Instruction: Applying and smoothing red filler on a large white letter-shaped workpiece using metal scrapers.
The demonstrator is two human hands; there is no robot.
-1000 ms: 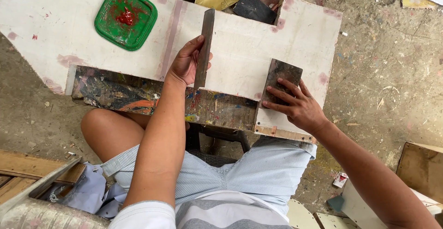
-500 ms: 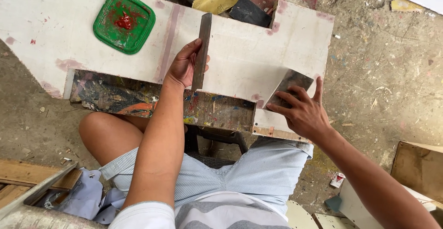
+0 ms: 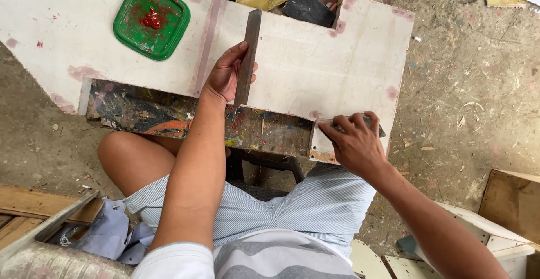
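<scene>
Left hand [image 3: 228, 76] clamped on flat dark bar [image 3: 248, 54], edge-up on white board [image 3: 315, 65]. Right hand [image 3: 354, 141] pinching thin dark scraper [image 3: 337, 124] at board's edge. Square green lid [image 3: 151, 20], red-smeared.

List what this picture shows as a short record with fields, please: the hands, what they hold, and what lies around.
Left hand: grips a long dark flat strip standing on edge on the white board
Right hand: fingers curled around a small dark flat piece at the board's near corner
Under the board: paint-splattered bench
On the board: green square lid smeared with red
Ground: dirt with scraps
</scene>
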